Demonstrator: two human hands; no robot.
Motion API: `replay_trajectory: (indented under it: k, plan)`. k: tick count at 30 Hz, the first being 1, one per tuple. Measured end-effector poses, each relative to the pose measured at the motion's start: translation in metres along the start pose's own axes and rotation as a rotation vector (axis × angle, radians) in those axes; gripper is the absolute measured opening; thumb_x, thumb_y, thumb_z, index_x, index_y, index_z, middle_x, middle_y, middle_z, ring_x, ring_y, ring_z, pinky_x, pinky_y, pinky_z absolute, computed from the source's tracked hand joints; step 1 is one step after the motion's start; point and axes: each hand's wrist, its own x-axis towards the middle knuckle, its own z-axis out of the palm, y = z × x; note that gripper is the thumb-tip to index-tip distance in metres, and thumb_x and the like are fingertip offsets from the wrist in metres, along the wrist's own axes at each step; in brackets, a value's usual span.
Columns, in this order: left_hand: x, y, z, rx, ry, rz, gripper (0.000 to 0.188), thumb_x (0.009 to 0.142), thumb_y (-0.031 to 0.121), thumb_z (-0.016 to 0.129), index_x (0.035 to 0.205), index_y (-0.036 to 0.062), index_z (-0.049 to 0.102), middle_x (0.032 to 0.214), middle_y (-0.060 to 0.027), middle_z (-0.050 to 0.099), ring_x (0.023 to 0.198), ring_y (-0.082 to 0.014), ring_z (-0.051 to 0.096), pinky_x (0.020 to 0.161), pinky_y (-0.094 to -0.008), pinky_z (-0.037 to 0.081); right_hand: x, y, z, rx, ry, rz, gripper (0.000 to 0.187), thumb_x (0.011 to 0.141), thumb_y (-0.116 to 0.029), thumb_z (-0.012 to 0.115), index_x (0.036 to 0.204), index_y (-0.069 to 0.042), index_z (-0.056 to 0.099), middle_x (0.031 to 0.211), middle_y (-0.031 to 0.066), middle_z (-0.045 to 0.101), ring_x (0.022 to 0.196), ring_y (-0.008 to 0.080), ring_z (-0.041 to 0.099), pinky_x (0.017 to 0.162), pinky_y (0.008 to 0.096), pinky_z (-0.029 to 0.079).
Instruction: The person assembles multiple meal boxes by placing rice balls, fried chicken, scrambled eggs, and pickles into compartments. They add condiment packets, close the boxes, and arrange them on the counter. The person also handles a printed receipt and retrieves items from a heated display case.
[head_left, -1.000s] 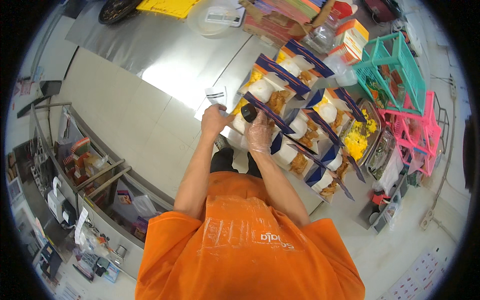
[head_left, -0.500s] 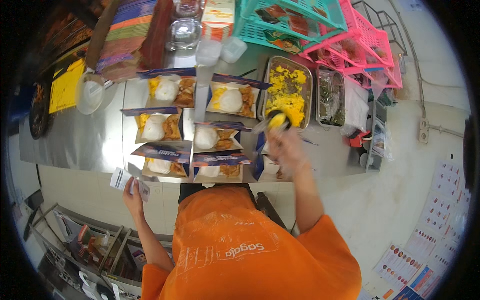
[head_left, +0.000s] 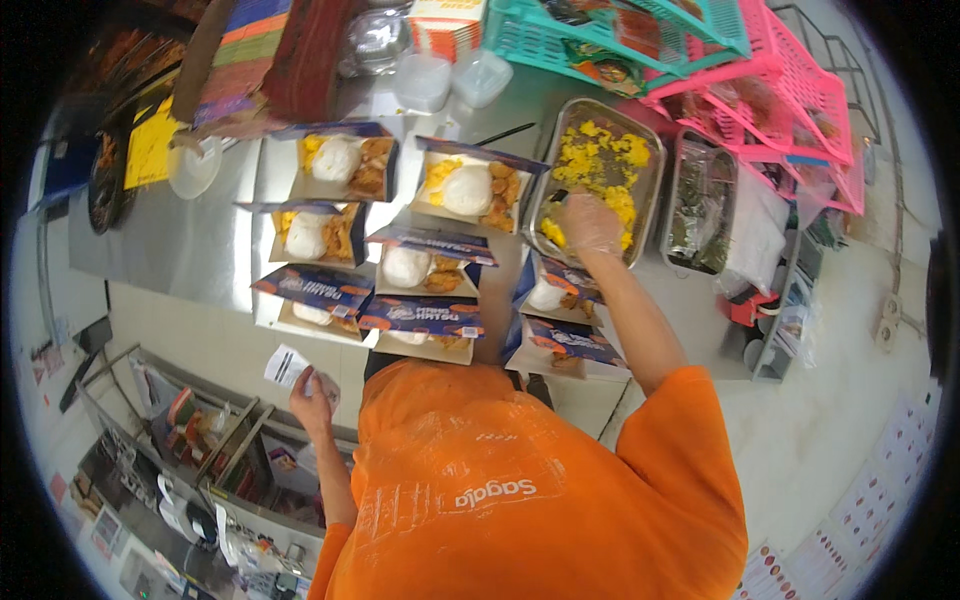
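Observation:
My right hand (head_left: 590, 222), in a clear plastic glove, reaches into a metal tray (head_left: 655, 165) of yellow scrambled egg (head_left: 592, 152). Its fingers are closed on a small black scoop (head_left: 558, 197), mostly hidden by the hand. A printed paper slip (head_left: 287, 367) is pinched in my left hand (head_left: 312, 398), in front of the table edge. Several open meal boxes stand left of the tray, such as one box (head_left: 487, 152) with a white rice mound (head_left: 466, 190), egg and browned fried pieces (head_left: 500, 195). Lids partly hide the food in the nearest boxes (head_left: 420, 318).
Right of the egg tray stands a metal tray of greens (head_left: 697, 205). Teal baskets (head_left: 620, 45) and pink baskets (head_left: 790, 90) holding packets line the back right. Clear plastic tubs (head_left: 422, 83) and a stack of folded cartons (head_left: 245, 60) are at the back left.
My right hand has gone from the near end of the egg tray, with egg in the scoop, deeper into it. The whole view has shifted; my left hand still has the slip.

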Motion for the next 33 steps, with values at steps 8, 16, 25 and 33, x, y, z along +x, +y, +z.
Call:
replay_trajectory:
  k: [8,16,25,33]
  plan:
    - [-0.005,0.239,-0.039,-0.139,0.138,0.478,0.018,0.09,0.014,0.072,0.101,0.0008,0.077,0.092,-0.0176,0.075,0.089,-0.0285,0.073,0.081,-0.0359,0.055,0.001,0.069,0.001,0.254,0.017,0.078,0.076,0.091,-0.06,0.061,0.133,0.003,0.055,0.127,0.0243,0.063,0.117,0.0374,0.062,0.104,0.0469,0.046]
    - [0.082,0.271,0.081,0.905,-0.459,0.604,0.035,0.082,0.043,0.075,0.095,0.0108,0.078,0.095,-0.0139,0.077,0.09,-0.0283,0.075,0.074,-0.0401,0.059,-0.137,-0.071,-0.045,0.662,-0.308,-0.115,0.051,0.096,-0.052,0.065,0.118,-0.006,0.062,0.097,0.0048,0.067,0.083,0.0153,0.061,0.069,0.0318,0.05]
    - [0.104,0.234,0.084,0.565,-0.406,0.471,0.02,0.085,0.021,0.067,0.097,0.0064,0.076,0.1,-0.0171,0.075,0.094,-0.0334,0.074,0.078,-0.042,0.06,-0.042,-0.179,0.083,0.552,-0.508,-0.967,0.063,0.09,-0.048,0.071,0.133,-0.004,0.057,0.133,0.0201,0.061,0.125,0.0329,0.057,0.108,0.0413,0.043]
    - [0.099,0.227,0.084,0.447,-0.417,0.415,0.021,0.09,0.014,0.058,0.095,0.0049,0.077,0.094,-0.0173,0.076,0.088,-0.0339,0.075,0.077,-0.0436,0.059,-0.065,-0.185,0.079,-0.096,-0.049,-0.711,0.064,0.093,-0.041,0.063,0.148,-0.015,0.043,0.139,0.0233,0.054,0.125,0.0395,0.056,0.105,0.0503,0.046]
